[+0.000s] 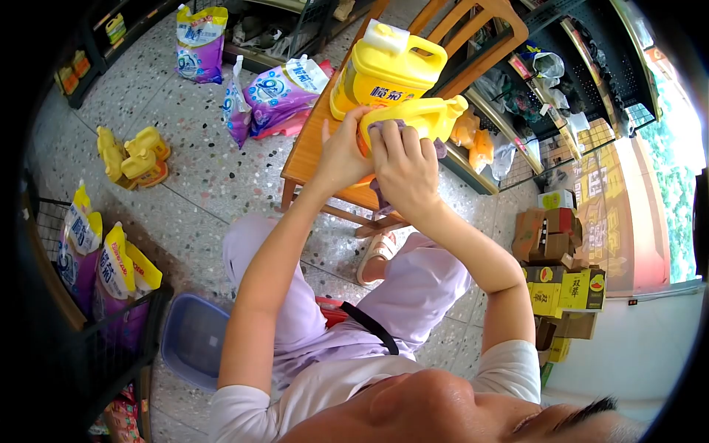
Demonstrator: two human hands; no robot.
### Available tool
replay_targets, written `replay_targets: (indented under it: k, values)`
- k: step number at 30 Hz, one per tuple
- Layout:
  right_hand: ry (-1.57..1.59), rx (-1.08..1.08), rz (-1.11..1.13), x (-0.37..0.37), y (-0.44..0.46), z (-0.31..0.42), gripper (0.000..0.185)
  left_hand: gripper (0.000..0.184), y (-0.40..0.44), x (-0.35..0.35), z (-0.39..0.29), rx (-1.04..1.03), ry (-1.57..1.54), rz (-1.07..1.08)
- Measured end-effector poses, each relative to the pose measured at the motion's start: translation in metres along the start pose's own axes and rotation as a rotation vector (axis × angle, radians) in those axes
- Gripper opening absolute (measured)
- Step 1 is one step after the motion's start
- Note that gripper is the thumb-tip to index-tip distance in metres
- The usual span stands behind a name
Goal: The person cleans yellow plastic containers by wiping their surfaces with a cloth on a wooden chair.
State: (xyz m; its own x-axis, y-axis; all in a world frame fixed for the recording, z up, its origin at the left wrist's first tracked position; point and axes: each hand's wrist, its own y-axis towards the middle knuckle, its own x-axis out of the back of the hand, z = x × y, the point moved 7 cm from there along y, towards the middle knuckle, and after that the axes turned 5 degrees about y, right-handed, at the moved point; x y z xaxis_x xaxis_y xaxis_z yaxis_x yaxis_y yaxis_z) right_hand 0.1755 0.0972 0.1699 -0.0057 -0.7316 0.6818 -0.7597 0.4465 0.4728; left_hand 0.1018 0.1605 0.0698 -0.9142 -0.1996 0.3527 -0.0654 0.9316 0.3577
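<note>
Above the wooden chair (pixel 303 151), a yellow bottle (pixel 413 111) lies tilted on its side between my hands, its neck toward the right. My left hand (pixel 346 151) grips its lower end. With bent fingers, my right hand (pixel 405 166) presses a purple cloth (pixel 441 148) against the bottle's side; part of the cloth hangs below the hand. Just behind, a larger yellow jug (pixel 380 77) with a white cap stands upright on the chair seat. My palms and the bottle's underside are partly hidden.
Purple detergent bags (pixel 284 92) lie on the floor beyond the chair. Small yellow bottles (pixel 136 156) stand at the left. A blue basin (pixel 193 340) sits at lower left, near a rack of bags. Shelves (pixel 509 133) and stacked boxes (pixel 561 288) line the right.
</note>
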Motion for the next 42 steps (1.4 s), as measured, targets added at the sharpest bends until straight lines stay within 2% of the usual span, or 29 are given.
replay_targets:
  k: [2,11,14,15,20,25,28,32,35,38,41,42]
  values:
    - [0.010,0.023,0.038,-0.003,-0.005,0.004,0.038,0.087,0.000,0.000,0.001,-0.003,0.000,-0.009]
    - [0.274,-0.026,-0.068,-0.005,-0.039,-0.004,0.039,0.089,0.000,0.000,-0.001,-0.033,0.002,-0.039]
    - [0.284,-0.028,-0.189,-0.005,-0.048,-0.013,0.042,0.094,0.000,0.000,0.001,-0.048,0.038,-0.051]
    - [0.294,-0.168,-0.184,-0.008,-0.049,-0.031,0.047,0.095,0.000,0.001,-0.001,-0.063,0.062,-0.052]
    - [0.470,-0.335,-0.299,-0.033,-0.059,-0.060,0.053,0.099,-0.002,0.008,-0.012,-0.051,0.082,-0.053]
    - [0.522,-0.388,-0.270,-0.032,-0.055,-0.042,0.052,0.097,0.000,0.003,-0.007,-0.104,-0.040,-0.065]
    - [0.538,-0.409,-0.262,-0.030,-0.058,-0.042,0.048,0.102,0.001,0.001,-0.005,-0.065,-0.039,-0.019]
    - [0.587,-0.421,-0.252,-0.032,-0.072,-0.045,0.047,0.099,0.000,-0.003,-0.003,-0.077,-0.160,-0.004]
    - [0.674,-0.524,-0.267,-0.042,-0.095,-0.047,0.045,0.099,-0.003,-0.006,0.001,-0.069,-0.239,-0.026]
    - [1.024,-0.819,-0.311,-0.058,-0.129,-0.059,0.043,0.098,-0.022,0.008,-0.024,-0.290,0.032,-0.314]
    - [1.279,-1.045,-0.325,-0.070,-0.155,-0.072,0.046,0.082,-0.040,0.014,-0.050,-0.514,0.242,-0.326]
    - [1.498,-1.124,-0.377,-0.076,-0.160,-0.073,0.056,0.076,-0.045,0.009,-0.054,-0.529,0.262,-0.260]
